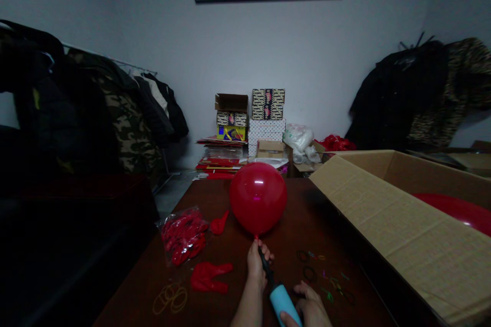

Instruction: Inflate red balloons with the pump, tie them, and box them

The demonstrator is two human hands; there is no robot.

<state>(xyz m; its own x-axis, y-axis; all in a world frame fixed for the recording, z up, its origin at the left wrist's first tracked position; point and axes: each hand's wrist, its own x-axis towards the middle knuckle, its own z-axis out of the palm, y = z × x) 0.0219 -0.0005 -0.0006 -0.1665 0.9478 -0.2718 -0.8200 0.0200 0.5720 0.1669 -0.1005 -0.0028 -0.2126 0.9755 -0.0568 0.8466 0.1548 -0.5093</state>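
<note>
A round, inflated red balloon (pixel 258 198) stands above the dark wooden table, its neck pointing down toward me. My left hand (pixel 258 263) is closed around the balloon's neck and the black nozzle of a hand pump (pixel 283 302). The pump has a light blue barrel and tilts down to the right. At the bottom edge my right hand (pixel 310 305) is on the barrel, thumb across it and fingers along its right side; part of this hand is cut off. Flat red balloons (pixel 209 277) lie left of my left hand.
A clear bag of red balloons (pixel 183 235) and tan rubber bands (pixel 170 299) lie on the left of the table (pixel 297 199). Small coloured bands (pixel 334 286) are scattered right. A large open cardboard box (pixel 402 225) holding something red borders the right side. Stacked boxes (pixel 267 133) stand behind.
</note>
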